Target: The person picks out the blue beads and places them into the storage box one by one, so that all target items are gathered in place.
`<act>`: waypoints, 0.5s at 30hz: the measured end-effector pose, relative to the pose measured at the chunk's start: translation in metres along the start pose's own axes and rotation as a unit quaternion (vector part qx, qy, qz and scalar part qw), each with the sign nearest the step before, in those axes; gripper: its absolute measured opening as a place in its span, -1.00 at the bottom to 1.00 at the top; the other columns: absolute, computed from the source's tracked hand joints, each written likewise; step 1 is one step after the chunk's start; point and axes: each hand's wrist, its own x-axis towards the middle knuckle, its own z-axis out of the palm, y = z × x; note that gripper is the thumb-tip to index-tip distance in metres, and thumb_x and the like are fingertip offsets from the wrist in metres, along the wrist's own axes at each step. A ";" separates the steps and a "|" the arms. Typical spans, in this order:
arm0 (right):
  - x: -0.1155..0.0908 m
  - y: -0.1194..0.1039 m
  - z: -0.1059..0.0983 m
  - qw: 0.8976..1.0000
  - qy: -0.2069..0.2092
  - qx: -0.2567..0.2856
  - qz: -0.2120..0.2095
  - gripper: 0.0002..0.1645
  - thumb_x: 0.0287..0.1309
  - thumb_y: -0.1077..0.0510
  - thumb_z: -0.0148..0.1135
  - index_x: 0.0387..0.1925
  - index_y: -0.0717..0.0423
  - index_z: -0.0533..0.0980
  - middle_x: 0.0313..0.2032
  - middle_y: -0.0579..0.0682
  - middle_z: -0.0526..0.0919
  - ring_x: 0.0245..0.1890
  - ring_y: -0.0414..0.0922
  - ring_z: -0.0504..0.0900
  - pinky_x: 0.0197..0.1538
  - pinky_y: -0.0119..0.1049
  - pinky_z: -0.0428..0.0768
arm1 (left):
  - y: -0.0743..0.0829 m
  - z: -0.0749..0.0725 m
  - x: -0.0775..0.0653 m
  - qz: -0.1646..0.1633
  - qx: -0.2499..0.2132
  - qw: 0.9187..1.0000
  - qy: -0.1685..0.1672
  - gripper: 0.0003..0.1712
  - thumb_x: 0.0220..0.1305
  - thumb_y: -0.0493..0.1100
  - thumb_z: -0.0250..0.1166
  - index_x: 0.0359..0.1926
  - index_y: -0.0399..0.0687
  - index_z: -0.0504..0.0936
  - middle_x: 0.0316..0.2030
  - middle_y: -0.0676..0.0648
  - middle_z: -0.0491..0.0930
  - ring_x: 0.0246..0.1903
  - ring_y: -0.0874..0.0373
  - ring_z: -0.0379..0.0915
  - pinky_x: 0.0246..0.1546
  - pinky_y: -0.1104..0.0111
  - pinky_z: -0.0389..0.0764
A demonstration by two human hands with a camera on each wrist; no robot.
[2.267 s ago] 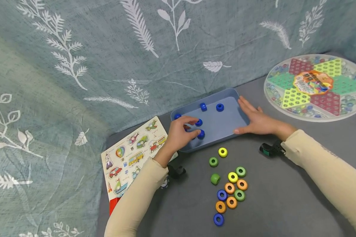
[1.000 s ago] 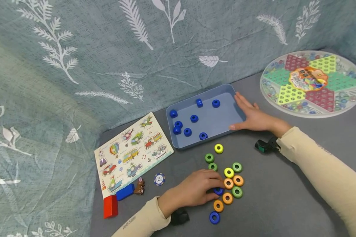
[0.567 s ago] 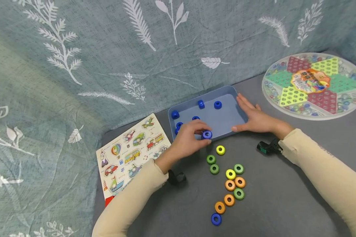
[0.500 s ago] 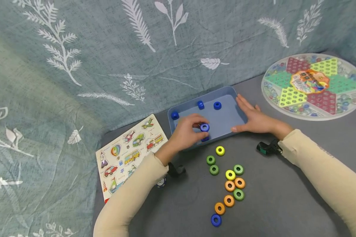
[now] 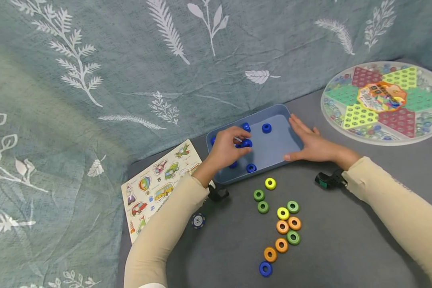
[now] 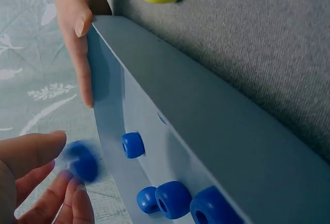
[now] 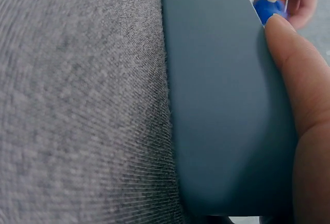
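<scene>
My left hand (image 5: 225, 148) hovers over the left half of a shallow blue tray (image 5: 275, 150), thumb and fingers parted. In the left wrist view a motion-blurred blue ring bead (image 6: 85, 163) is just off those fingertips. Several other blue beads (image 5: 267, 128) lie in the tray; the hand hides some of them. My right hand (image 5: 315, 146) rests at the tray's right end, fingers straight along the end wall and thumb (image 7: 301, 74) on the near rim.
On the grey table in front lie loose green (image 5: 259, 195), yellow (image 5: 270, 184) and orange beads (image 5: 281, 245), plus one blue bead (image 5: 265, 269). A picture puzzle board (image 5: 144, 196) and a poker chip (image 5: 198, 221) are left; a round marble game board (image 5: 385, 104) stands right.
My left hand has carried a blue bead from the group on the table to the tray, and its fingers have come off it. The right hand has stayed at the tray's end.
</scene>
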 end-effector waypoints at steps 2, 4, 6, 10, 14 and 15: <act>-0.002 0.000 0.000 1.000 0.002 0.001 0.002 0.38 -0.04 -0.17 0.36 0.44 0.07 -0.42 0.45 0.01 -0.53 0.44 0.20 -0.27 0.30 0.33 -0.48 | 0.000 0.001 -0.001 0.002 -0.002 1.000 0.002 -0.61 0.02 -0.27 0.40 -0.06 -0.23 0.62 -0.07 -0.12 0.57 -0.08 -0.03 0.52 -0.10 0.22 0.61; -0.003 0.000 0.000 1.000 0.001 0.003 0.003 0.38 -0.04 -0.18 0.35 0.44 0.07 -0.43 0.45 0.01 -0.53 0.44 0.21 -0.27 0.30 0.33 -0.48 | 0.001 0.002 -0.005 0.009 -0.002 1.000 0.009 -0.62 0.02 -0.27 0.40 -0.07 -0.22 0.63 -0.06 -0.12 0.57 -0.07 -0.06 0.51 -0.10 0.19 0.61; -0.002 -0.001 0.000 1.000 -0.001 0.003 0.003 0.37 -0.03 -0.18 0.35 0.44 0.06 -0.43 0.45 0.00 -0.54 0.44 0.21 -0.26 0.30 0.33 -0.48 | 0.003 0.003 -0.012 0.032 0.010 0.999 0.011 -0.64 0.01 -0.26 0.41 -0.10 -0.20 0.64 -0.06 -0.11 0.57 -0.08 -0.05 0.52 -0.12 0.18 0.61; -0.001 -0.003 0.001 1.000 -0.007 0.000 0.008 0.37 -0.03 -0.18 0.34 0.44 0.07 -0.43 0.45 -0.02 -0.55 0.44 0.21 -0.25 0.31 0.33 -0.47 | 0.023 0.012 -0.047 0.125 0.081 0.987 -0.062 -0.70 0.01 -0.16 0.42 -0.17 -0.11 0.67 -0.14 -0.03 0.59 -0.14 0.12 0.51 -0.12 0.33 0.57; 0.000 -0.004 0.002 1.000 -0.011 -0.002 0.003 0.37 -0.03 -0.20 0.34 0.44 0.08 -0.43 0.45 -0.02 -0.56 0.44 0.21 -0.26 0.30 0.33 -0.48 | 0.062 0.027 -0.111 0.208 0.261 0.919 -0.208 -0.70 -0.03 0.11 0.41 -0.25 0.16 0.66 -0.27 0.15 0.54 -0.23 0.28 0.44 -0.21 0.44 0.49; 0.000 -0.004 0.002 1.000 -0.012 0.000 0.002 0.37 -0.03 -0.20 0.34 0.44 0.07 -0.43 0.45 -0.03 -0.56 0.44 0.21 -0.26 0.30 0.32 -0.49 | 0.071 0.031 -0.127 0.222 0.296 0.896 -0.244 -0.68 -0.04 0.16 0.40 -0.24 0.22 0.65 -0.27 0.18 0.53 -0.25 0.31 0.42 -0.27 0.46 0.47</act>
